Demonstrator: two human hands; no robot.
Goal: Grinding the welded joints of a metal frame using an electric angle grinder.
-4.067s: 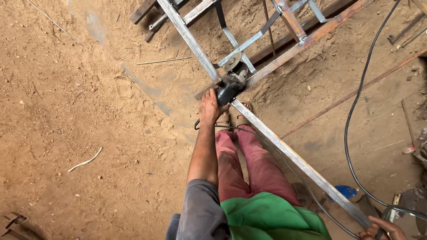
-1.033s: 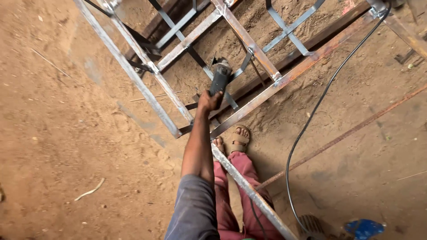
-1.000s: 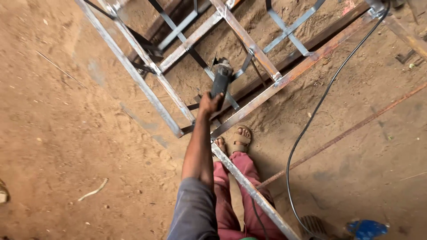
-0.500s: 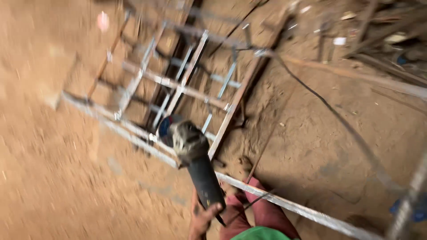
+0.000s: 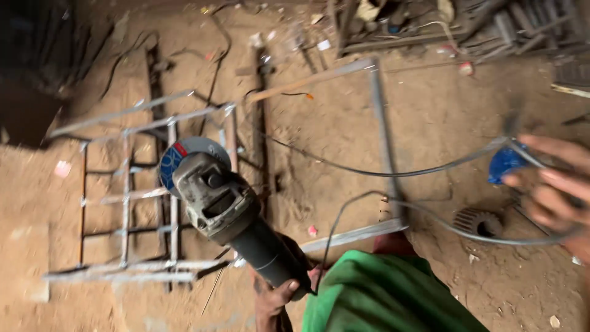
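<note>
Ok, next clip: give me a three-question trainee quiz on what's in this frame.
1. True or false: the left hand grips the angle grinder by its dark body.
2. Which thing is at the right hand? A) cable B) hammer C) brick
3. What does the welded metal frame lie on?

Key: 1 true; 2 A, the cable runs to the blurred fingers; 3 sandy ground.

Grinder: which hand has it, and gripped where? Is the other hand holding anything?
The left hand grips the grinder by the rear end of its dark body. The blurred right hand appears to hold the cable.
</note>
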